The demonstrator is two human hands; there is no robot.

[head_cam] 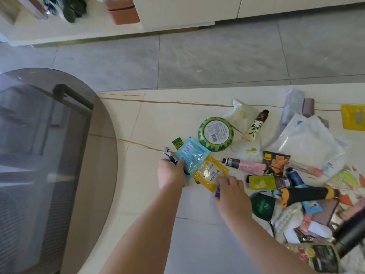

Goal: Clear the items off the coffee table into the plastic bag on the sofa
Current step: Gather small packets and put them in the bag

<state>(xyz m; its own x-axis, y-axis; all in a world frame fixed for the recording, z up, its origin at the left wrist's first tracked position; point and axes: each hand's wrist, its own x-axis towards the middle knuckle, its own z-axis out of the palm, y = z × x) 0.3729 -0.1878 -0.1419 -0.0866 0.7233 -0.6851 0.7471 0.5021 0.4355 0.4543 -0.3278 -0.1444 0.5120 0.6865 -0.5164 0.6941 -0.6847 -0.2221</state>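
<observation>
The left hand [171,175] curls its fingers round a light blue packet [192,157], pinching its lower edge, with a dark metal tool [169,155] showing just above the knuckles. The right hand [230,189] lies with fingers bent over the lower end of a yellow packet [210,175] and something purple [217,191] beneath it; whether it truly pinches them I cannot tell. The two packets overlap on the coffee table [154,119], and a small green sachet [177,142] peeks out behind the blue one.

Just beyond them sits a round green tin [215,133], with a cream tube [255,126] and white sachets [239,113] beside it. To the right lie a pink tube [246,165], a dark snack packet [275,162], a white plastic pouch [308,139], a black and orange handle [308,192] and a dense heap of small packets [316,224]. A yellow card [353,117] rests at the far right edge.

The tabletop is cream stone with thin brown veins. A smoked glass round top [59,155] overlaps its left side. Grey floor tiles [197,60] and a pale cabinet [187,12] lie beyond. The plastic bag and sofa are out of view.
</observation>
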